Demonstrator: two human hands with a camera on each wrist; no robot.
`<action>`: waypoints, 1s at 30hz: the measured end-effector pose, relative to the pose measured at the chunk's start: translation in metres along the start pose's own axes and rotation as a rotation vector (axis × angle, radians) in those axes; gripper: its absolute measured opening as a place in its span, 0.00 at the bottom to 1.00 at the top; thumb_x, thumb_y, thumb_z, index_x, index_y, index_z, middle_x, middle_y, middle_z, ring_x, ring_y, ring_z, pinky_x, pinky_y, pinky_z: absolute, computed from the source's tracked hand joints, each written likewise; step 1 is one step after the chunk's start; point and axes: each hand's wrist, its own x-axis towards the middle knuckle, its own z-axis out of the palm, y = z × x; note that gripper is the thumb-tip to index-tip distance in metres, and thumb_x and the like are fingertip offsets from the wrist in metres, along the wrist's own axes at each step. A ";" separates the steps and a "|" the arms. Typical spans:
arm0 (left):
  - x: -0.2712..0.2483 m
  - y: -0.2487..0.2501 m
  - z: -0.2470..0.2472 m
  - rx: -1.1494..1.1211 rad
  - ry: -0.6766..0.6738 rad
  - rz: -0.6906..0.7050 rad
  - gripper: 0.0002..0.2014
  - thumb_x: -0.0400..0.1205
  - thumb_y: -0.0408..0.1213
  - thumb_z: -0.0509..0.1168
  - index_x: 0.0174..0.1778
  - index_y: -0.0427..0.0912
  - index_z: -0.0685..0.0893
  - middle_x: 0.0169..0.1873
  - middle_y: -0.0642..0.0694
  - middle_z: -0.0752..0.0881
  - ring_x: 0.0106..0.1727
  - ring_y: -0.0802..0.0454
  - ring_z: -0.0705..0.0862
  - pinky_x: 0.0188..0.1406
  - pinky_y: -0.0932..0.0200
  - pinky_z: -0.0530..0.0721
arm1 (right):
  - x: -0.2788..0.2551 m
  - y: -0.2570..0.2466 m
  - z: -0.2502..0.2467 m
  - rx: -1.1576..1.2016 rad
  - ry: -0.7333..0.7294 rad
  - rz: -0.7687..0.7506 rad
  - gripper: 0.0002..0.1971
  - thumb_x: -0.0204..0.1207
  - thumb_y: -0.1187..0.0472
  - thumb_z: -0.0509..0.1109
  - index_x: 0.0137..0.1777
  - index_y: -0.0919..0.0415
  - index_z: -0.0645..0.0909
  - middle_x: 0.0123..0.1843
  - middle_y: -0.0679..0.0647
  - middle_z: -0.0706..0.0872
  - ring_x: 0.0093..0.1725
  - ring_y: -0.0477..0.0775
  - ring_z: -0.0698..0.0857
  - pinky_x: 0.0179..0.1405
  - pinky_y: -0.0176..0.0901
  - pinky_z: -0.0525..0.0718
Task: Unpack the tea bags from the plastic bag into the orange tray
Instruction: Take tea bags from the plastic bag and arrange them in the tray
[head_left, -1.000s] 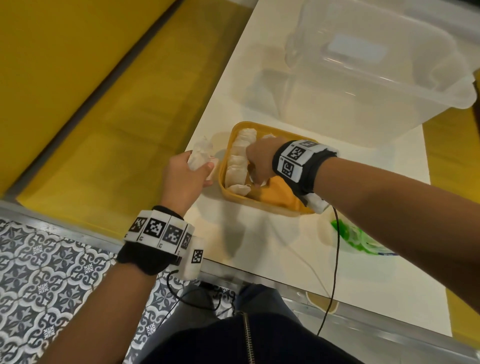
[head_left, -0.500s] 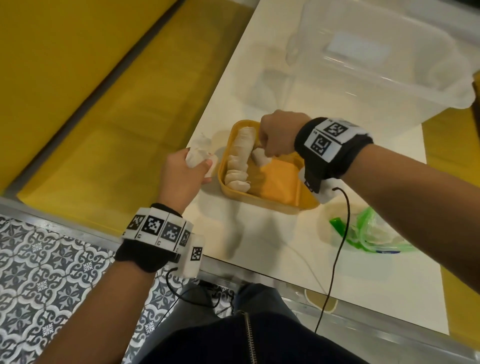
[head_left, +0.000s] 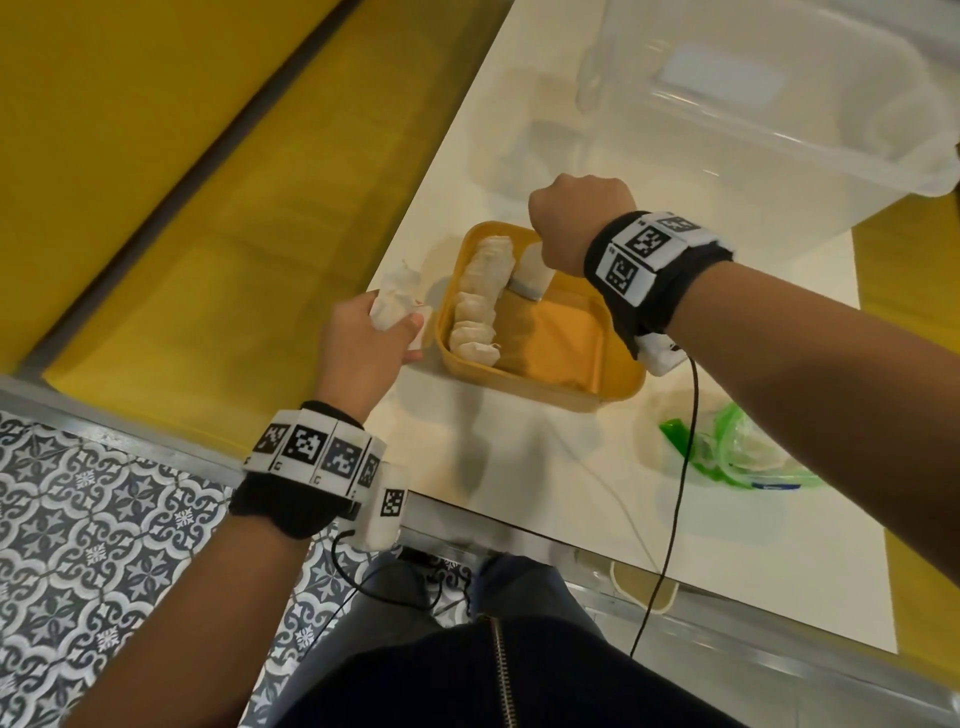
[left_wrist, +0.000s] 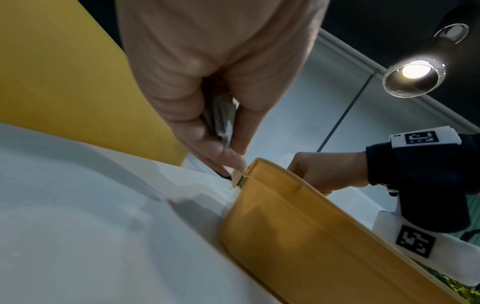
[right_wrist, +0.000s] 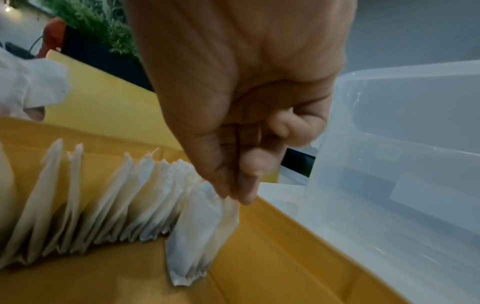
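White surface (head_left: 545, 467) is seen edged by yellow panels, with patterned floor tiles at lower left.
Clear plastic bin (head_left: 779, 104) is set at the far end of the surface, just behind the orange tray (head_left: 618, 387); in the right wrist view its wall is seen right beside the tray rim.
Orange tray is placed mid-surface. A row of tea bags (head_left: 480, 296) is stood on edge along its left wall, packed one against the next; the right part of the tray floor is bare.
Plastic bag (head_left: 737, 452), green-tinted, is laid flat on the surface near-right of the tray, partly hidden under the right forearm. Contents can't be told.
Right hand (head_left: 576, 218) is held over the tray's far end. Grip state: thumb and fingers are pinched on the top edge of a small bundle of tea bags (right_wrist: 197, 236), which is hung upright with its lower end down at the tray floor, just beside the far end of the row.
Left hand (head_left: 358, 343) is kept just left of the tray, near its outer wall. Grip state: fingers are curled around a crumpled bunch of tea bags (head_left: 397, 304), white paper sticking out above the fist. In the left wrist view a paper tag is seen pinched at the fingertips (left_wrist: 228, 158), touching the tray rim.
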 end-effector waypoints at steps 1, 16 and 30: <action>0.000 0.000 0.000 0.004 0.003 0.003 0.04 0.79 0.30 0.70 0.44 0.44 0.84 0.39 0.50 0.85 0.39 0.55 0.86 0.32 0.65 0.88 | -0.001 0.001 0.000 0.020 0.006 0.012 0.05 0.79 0.67 0.63 0.42 0.63 0.71 0.31 0.56 0.68 0.34 0.60 0.75 0.36 0.48 0.75; -0.003 0.004 0.002 -0.012 0.028 -0.006 0.07 0.79 0.30 0.70 0.40 0.48 0.83 0.37 0.50 0.85 0.35 0.56 0.83 0.35 0.62 0.89 | -0.005 -0.002 0.015 0.132 0.028 0.096 0.11 0.78 0.59 0.70 0.44 0.62 0.70 0.32 0.55 0.68 0.36 0.61 0.77 0.35 0.48 0.75; -0.002 0.007 0.002 -0.067 0.028 -0.055 0.05 0.79 0.30 0.69 0.50 0.39 0.85 0.42 0.47 0.87 0.40 0.54 0.85 0.34 0.65 0.87 | 0.003 0.000 0.014 0.199 0.023 0.070 0.08 0.77 0.68 0.64 0.54 0.65 0.80 0.43 0.59 0.75 0.38 0.61 0.77 0.37 0.48 0.78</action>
